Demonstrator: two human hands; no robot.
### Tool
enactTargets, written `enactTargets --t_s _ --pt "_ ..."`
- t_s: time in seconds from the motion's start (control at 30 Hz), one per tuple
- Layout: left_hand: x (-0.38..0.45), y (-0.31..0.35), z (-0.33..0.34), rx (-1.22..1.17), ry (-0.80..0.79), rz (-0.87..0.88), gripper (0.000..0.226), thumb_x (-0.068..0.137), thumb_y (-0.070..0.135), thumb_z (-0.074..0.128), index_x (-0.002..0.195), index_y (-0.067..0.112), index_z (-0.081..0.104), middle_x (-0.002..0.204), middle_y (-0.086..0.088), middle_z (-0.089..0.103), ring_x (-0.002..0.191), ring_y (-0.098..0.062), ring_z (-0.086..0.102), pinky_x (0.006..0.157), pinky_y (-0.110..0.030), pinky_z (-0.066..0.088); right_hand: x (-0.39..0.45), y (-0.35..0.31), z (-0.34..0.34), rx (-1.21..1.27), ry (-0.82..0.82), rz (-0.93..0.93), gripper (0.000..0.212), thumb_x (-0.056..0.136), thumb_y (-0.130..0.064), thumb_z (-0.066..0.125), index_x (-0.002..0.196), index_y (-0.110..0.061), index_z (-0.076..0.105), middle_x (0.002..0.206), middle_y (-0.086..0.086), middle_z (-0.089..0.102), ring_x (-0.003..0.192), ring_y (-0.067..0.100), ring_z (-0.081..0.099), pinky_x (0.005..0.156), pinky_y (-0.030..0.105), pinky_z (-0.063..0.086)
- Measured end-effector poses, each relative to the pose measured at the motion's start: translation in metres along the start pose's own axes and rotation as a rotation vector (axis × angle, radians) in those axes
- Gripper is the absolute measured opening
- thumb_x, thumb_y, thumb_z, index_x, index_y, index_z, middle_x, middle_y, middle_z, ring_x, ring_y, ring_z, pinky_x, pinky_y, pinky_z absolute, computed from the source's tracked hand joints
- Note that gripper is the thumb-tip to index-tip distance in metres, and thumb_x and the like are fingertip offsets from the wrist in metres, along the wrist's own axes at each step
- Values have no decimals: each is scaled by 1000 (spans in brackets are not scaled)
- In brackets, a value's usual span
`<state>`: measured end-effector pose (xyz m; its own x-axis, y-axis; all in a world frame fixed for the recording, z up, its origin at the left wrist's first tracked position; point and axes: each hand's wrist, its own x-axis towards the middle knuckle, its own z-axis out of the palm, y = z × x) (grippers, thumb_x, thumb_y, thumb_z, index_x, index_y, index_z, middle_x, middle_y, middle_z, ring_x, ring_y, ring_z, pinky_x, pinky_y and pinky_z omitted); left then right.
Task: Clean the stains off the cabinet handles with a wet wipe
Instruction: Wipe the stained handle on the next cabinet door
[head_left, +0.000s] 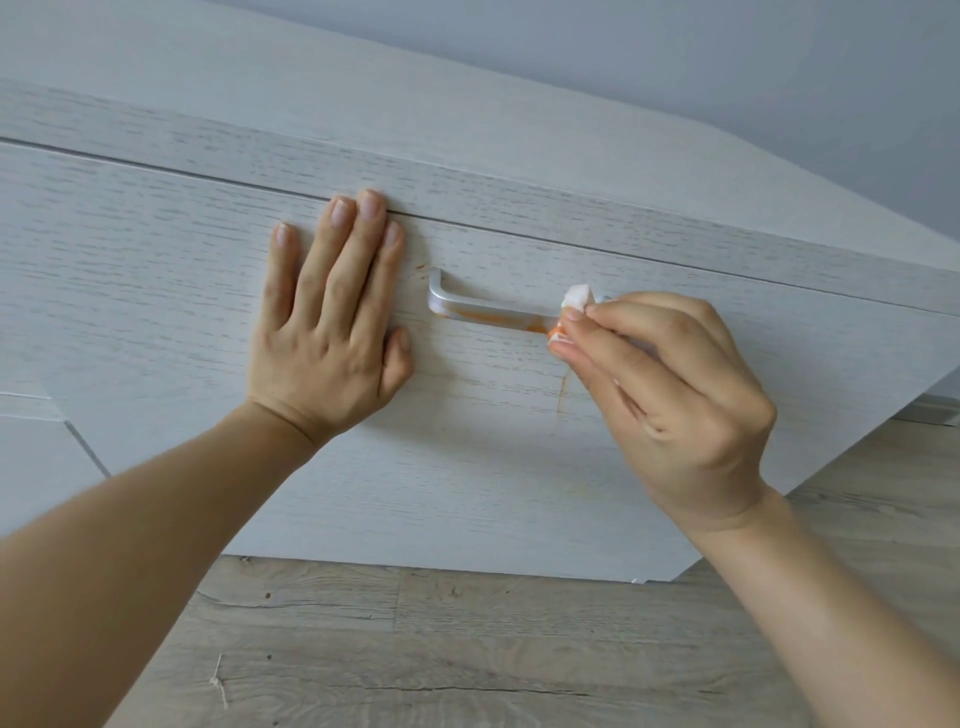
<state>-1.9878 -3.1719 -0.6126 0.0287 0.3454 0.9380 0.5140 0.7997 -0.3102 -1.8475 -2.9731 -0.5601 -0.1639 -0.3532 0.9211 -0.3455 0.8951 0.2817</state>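
Wiping orange stain off the drawer handle, one hand bracing.

The right hand pinches a bunched wet wipe around the right end of the silver handle; the left hand lies flat and released on the drawer front. Best to drag the wipe leftward along the smeared underside, refolding to a clean patch. Faint orange drips mark the wood below; nothing blocks the handle.

left hand pressed flat, fingers spread; right hand fingers pinched closed.
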Motion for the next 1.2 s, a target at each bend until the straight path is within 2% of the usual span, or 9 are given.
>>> enactTargets --t_s 0.13,0.4,0.5,0.67,0.77,0.83,0.97,1.2 --pt "0 0 0 25 -6 -2 63 90 26 32 146 1 21 147 -21 18 147 -22 1 120 -42 4 2 -2 3 22 3 16 7 83 5 75 89 7 74 80 15 70 75 24 58 72 28 51" --pt "1 0 1 45 -2 1 67 89 27 35 149 1 18 146 -22 23 147 -23 1 120 -42 5 0 1 1 35 -11 24 10 83 5 74 92 8 73 82 17 69 77 24 57 79 23 48" --pt "-2 -1 1 57 7 19 65 96 28 28 150 -2 12 146 -23 21 147 -24 1 119 -43 6 0 3 -1 27 -16 31 12 83 6 74 94 9 72 82 16 69 79 23 57 82 20 47" --pt "-4 4 3 58 16 -1 59 100 27 24 150 -3 12 146 -25 24 147 -25 3 119 -43 7 3 -1 -2 38 -19 18 10 83 7 74 93 9 72 82 16 69 79 24 56 83 19 45" --pt "-6 7 2 53 10 0 58 102 28 24 150 -3 13 147 -24 22 147 -25 3 120 -42 7 4 1 -7 43 -19 17 11 83 6 74 93 10 72 82 17 69 79 24 56 84 19 45" --pt "-8 7 2 51 10 -1 57 103 29 24 150 -3 13 149 -22 19 147 -24 3 120 -41 7 5 1 -3 38 -27 -21 10 83 5 74 92 10 72 83 17 69 79 25 57 80 24 48" --pt "-10 7 4 55 20 25 59 100 28 24 149 -4 16 159 -16 3 147 -26 7 120 -41 8 3 4 3 24 -32 -86 10 83 5 75 91 10 73 84 16 70 77 25 58 72 32 52" --pt "-10 8 5 56 34 11 59 99 28 22 149 -4 17 159 -13 2 147 -26 8 120 -41 9 2 -2 10 41 5 -52 10 83 6 74 92 10 72 82 15 70 77 23 57 74 28 51"
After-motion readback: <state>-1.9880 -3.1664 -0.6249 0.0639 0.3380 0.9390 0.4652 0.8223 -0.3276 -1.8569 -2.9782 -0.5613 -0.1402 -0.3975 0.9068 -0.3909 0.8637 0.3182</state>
